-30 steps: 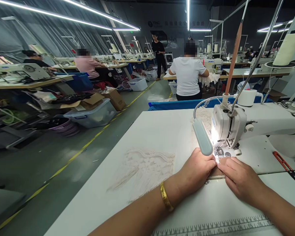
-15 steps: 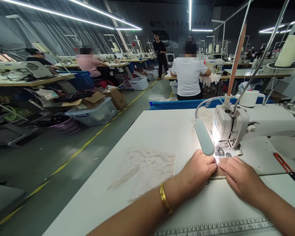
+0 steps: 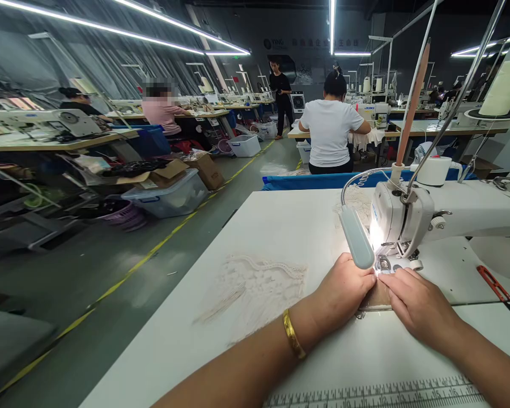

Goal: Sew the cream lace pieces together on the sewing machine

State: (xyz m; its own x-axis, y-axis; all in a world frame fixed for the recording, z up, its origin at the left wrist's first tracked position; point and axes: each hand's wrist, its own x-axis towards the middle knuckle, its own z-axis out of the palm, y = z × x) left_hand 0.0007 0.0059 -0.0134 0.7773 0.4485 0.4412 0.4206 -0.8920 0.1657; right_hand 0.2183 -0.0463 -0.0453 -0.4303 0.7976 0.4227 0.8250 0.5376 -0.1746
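Both hands are close together in front of the presser foot of a white sewing machine (image 3: 402,218). My left hand (image 3: 344,290), gold bracelet on the wrist, has its thumb and fingers pinched at the near end of the needle area, on a piece of tan fabric (image 3: 376,296). My right hand (image 3: 423,306) presses its closed fingers on the right side of that fabric. The needle tip and the edge being gripped are hidden by my fingers. A grey-green lamp (image 3: 357,241) hangs over my left fingertips and lights the spot.
Cream lace pieces (image 3: 259,289) lie on the white table to the left, with more lace (image 3: 357,201) behind the lamp. Red thread snips (image 3: 495,283) rest at the right. A printed ruler scale (image 3: 378,395) runs along the near edge. Co-workers sit at machines ahead.
The whole scene has shifted slightly right as my head turned. My hands stay at the needle area, and slightly more tan fabric shows between them.
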